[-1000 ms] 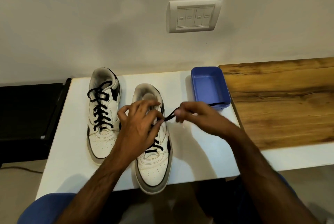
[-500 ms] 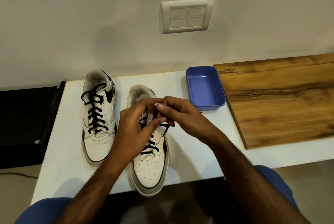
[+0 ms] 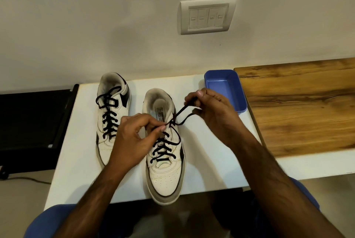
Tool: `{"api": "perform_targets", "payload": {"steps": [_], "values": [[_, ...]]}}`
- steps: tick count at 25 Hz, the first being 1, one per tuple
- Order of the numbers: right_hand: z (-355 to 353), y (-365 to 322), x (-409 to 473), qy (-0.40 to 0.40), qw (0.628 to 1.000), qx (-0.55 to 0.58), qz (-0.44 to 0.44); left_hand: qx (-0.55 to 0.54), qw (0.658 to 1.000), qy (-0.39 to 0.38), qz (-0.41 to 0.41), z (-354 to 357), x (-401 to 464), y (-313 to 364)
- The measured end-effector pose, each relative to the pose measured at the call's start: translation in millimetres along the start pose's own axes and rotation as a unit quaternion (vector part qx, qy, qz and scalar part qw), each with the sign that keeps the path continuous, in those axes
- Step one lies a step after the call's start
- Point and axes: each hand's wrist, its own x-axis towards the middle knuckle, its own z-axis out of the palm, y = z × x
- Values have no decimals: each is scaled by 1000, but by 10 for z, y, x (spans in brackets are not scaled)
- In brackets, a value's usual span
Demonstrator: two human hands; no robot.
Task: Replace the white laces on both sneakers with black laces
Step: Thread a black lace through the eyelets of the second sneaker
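— What sits at the left of the white surface [image 3: 80,153]?
— The left sneaker [image 3: 110,118], already laced in black. Just beside it, the left hand [image 3: 134,140] pinches the black lace [image 3: 177,119] over the right sneaker [image 3: 165,172].
— And further right?
— The right hand [image 3: 213,115] grips the lace's loop, raised above the shoe's collar. Behind it stands a blue tray [image 3: 222,88].

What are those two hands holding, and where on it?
Both pinch the black lace of the nearer sneaker: the left hand beside the top eyelets, the right hand near its free end.
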Motion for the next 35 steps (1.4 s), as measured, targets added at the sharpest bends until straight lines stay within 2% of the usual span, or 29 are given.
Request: {"api": "perform_targets", "payload": {"steps": [2, 4, 6, 8, 14, 19, 23, 29, 35], "values": [[169, 56, 4, 0, 991, 125, 43, 3, 999, -36, 27, 34, -4, 6], [277, 101, 17, 2, 986, 157, 62, -42, 999, -33, -1, 11, 12, -3], [294, 125, 28, 2, 993, 106, 52, -87, 994, 29, -66, -60, 44, -24], [264, 146, 35, 0, 999, 33, 27, -75, 988, 62, -123, -113, 83, -95], [295, 218, 33, -18, 981, -192, -18, -94, 979, -40, -179, -158, 75, -237], [424, 269, 26, 20, 920, -382, -83, -129, 968, -41, -212, -130, 83, -150], [556, 430, 76, 1, 835, -526, -159, -169, 957, -43, -231, -149, 77, -189], [626, 577, 112, 24, 854, -504, -128, -201, 950, -51, -233, -144, 66, -237], [632, 607, 122, 21, 853, -506, -124, -235, 945, -90, -212, -213, 32, -335]]}}
